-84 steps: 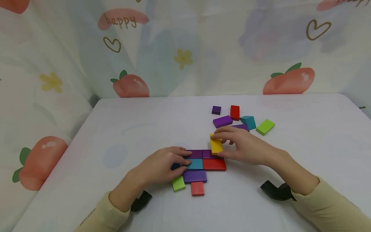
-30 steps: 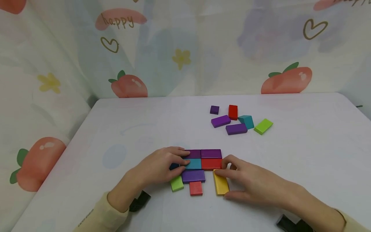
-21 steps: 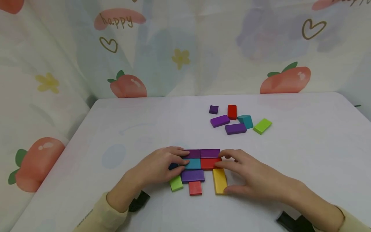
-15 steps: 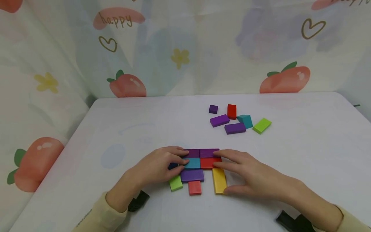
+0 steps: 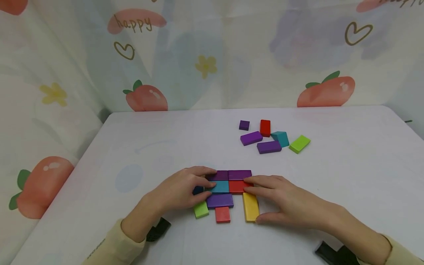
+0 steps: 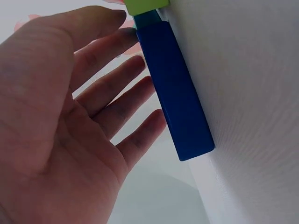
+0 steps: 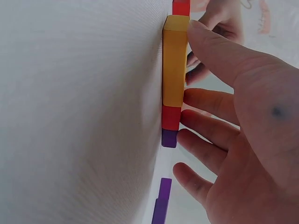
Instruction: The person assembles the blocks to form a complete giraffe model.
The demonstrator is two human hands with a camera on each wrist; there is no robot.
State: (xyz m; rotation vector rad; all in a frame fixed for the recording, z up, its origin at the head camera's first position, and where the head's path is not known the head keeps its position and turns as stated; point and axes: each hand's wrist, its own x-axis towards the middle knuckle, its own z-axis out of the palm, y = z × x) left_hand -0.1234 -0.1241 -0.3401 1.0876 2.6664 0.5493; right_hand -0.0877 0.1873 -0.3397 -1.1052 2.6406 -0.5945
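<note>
A flat layout of coloured blocks lies mid-table. Its back row is two purple blocks (image 5: 240, 174), with a teal block (image 5: 221, 187) and a red block (image 5: 236, 187) in front. Nearer are a violet block (image 5: 220, 201), a small red block (image 5: 222, 215) and a lime green block (image 5: 201, 209). My left hand (image 5: 182, 187) rests its fingertips on the layout's left side, partly covering a dark blue block (image 6: 176, 91). My right hand (image 5: 291, 202) has its fingers extended over the red block. Its thumb touches the near right corner of a yellow block (image 5: 250, 207) standing lengthwise before the red one.
Behind the layout lie loose blocks: a small purple block (image 5: 244, 125), a red one (image 5: 265, 128), two longer purple blocks (image 5: 269, 147), a teal wedge (image 5: 281, 138) and a lime green block (image 5: 299, 144). A printed curtain (image 5: 245, 88) borders the white table (image 5: 159, 147).
My right hand has brought the yellow block from above the purple row down to the table in front of the red block, straightened it and loosened its grip. My left hand has barely moved.
</note>
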